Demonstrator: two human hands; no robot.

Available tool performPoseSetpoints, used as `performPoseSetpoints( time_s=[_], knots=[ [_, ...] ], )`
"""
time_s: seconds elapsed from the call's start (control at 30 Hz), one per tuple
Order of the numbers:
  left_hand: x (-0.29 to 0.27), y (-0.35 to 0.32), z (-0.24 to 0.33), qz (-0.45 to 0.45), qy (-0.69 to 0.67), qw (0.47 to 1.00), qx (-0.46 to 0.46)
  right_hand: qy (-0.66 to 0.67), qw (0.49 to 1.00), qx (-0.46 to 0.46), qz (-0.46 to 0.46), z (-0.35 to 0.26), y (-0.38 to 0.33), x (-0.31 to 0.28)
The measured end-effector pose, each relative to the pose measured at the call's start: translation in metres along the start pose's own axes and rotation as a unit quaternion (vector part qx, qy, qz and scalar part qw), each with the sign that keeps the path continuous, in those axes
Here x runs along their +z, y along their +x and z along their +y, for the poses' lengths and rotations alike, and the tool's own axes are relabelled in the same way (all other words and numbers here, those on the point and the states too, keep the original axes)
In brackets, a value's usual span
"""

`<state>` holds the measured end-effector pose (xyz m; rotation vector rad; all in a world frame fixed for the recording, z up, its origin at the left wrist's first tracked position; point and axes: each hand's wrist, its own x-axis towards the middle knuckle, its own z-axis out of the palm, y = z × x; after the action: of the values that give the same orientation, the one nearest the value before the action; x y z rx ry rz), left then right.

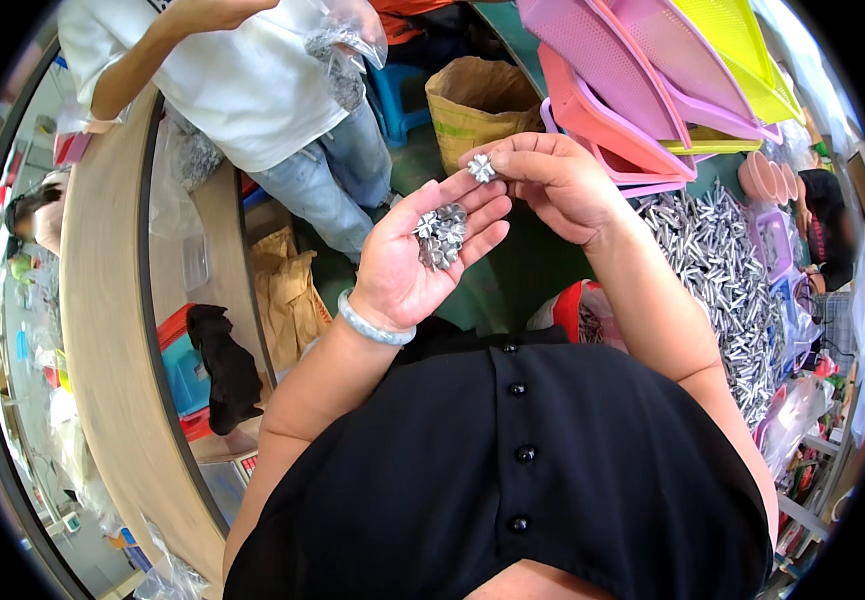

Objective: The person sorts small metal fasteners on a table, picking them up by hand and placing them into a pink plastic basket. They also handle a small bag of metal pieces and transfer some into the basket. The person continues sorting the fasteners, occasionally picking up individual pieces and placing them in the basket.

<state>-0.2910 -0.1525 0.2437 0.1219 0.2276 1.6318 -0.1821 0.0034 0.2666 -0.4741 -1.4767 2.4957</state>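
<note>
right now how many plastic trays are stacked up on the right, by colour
pink trays: 2
coral tray: 1
yellow tray: 1
total: 4
They lean above the heap of small silver metal parts. More trays may be hidden behind these.

Brown paper sack [479, 100], clear plastic bag [347, 50] above
</note>
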Motion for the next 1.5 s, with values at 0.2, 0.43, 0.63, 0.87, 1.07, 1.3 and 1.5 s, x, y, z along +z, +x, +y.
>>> performPoseSetpoints(
  time_s=[0.2, 0.43, 0.63, 0.87, 1.07, 1.3, 1.5],
  knots=[
    [-0.002, 0.003, 0.004, 0.011, -0.019, 1.000, 0.017, -0.012, 0.991, -0.117, 0.057, -0.002, 0.008, -0.003],
    [-0.004, 0.001, 0.011, 0.037, -0.047, 0.997, 0.046, 0.135, 0.989, -0.067, 0.001, -0.018, 0.016, 0.003],
    [-0.016, -0.001, 0.016, -0.031, -0.052, 0.998, 0.027, -0.453, 0.874, -0.154, -0.077, -0.007, 0.019, 0.031],
    [-0.024, -0.004, 0.018, -0.073, -0.093, 0.993, 0.013, -0.434, 0.889, -0.138, -0.041, 0.006, 0.021, 0.035],
    [-0.016, -0.010, 0.019, 0.001, -0.033, 0.998, 0.054, -0.626, 0.707, -0.327, -0.045, 0.001, 0.014, 0.031],
    [-0.006, -0.013, 0.021, 0.022, -0.050, 0.997, 0.063, -0.435, 0.870, -0.233, 0.005, 0.000, 0.004, 0.027],
    [-0.006, -0.011, 0.019, 0.001, -0.050, 0.998, 0.038, -0.415, 0.873, -0.256, -0.002, 0.000, 0.001, 0.028]
  ],
)
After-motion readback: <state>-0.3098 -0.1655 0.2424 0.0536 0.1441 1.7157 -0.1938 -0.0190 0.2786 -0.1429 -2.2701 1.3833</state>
